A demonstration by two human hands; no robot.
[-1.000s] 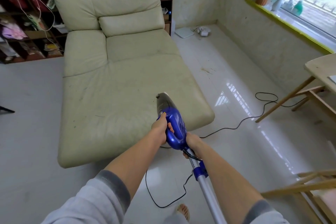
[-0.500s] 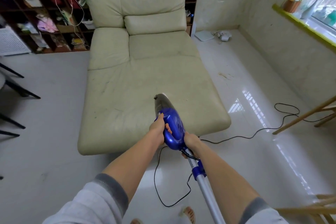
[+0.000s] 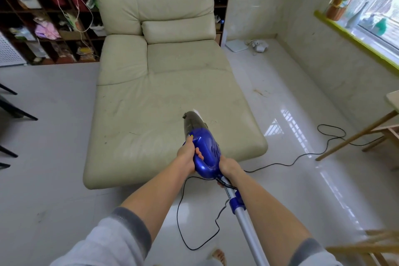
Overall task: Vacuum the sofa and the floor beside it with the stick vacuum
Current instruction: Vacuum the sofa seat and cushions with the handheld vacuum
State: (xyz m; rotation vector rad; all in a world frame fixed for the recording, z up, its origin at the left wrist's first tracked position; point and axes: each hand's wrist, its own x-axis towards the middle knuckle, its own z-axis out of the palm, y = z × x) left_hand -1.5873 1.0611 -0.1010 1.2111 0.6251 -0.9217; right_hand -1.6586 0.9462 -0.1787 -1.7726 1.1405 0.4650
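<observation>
Both hands gripped the blue vacuum [image 3: 205, 153]: left hand [image 3: 187, 156] on the body, right hand [image 3: 229, 167] at its rear. View had swung back rightward, sofa [image 3: 151, 101] centred ahead; nozzle over its near edge, sofa cleaning likely not begun.

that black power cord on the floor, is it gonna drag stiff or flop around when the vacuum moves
Probably floppy: the black power cord lies in loose curls and loops on the floor, so it should trail and bunch rather than push straight. It looks thin and light, and the tiles look glossy, so it likely slides easily. One loop lies near the foot, so it may snag there.
</observation>
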